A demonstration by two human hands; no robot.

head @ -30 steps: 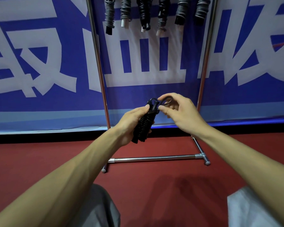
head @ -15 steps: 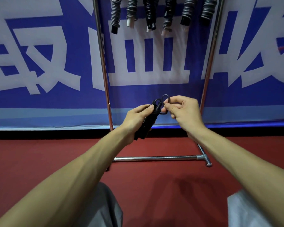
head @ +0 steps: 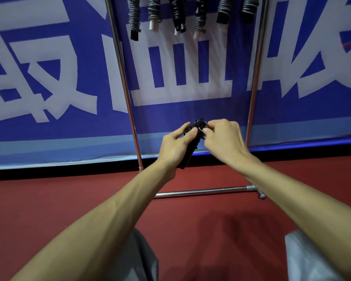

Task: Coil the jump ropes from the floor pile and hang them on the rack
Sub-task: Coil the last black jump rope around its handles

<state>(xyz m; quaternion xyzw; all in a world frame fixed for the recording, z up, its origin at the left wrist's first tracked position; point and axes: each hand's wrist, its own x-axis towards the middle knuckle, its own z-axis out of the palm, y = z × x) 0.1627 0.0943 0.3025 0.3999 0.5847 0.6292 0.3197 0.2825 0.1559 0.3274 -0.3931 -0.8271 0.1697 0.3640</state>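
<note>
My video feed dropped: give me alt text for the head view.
The left hand grips a coiled black jump rope while the right hand pinches a metal ring at its top. Behind, coiled ropes hang on a chrome rack.

Black coiled jump rope bundle (head: 192,151): ribbed winding pattern, small silver metal ring (head: 206,124) at top. Tubular metal rack (head: 127,94): shiny chrome. Hanging coiled ropes (head: 134,17): grey-and-black striped windings, some all black, tips white or black. Blue fabric banner (head: 190,110): big white characters, pale blue strip along bottom. Carpet floor (head: 69,199): dark red. Trousers (head: 144,258): light grey.
</note>
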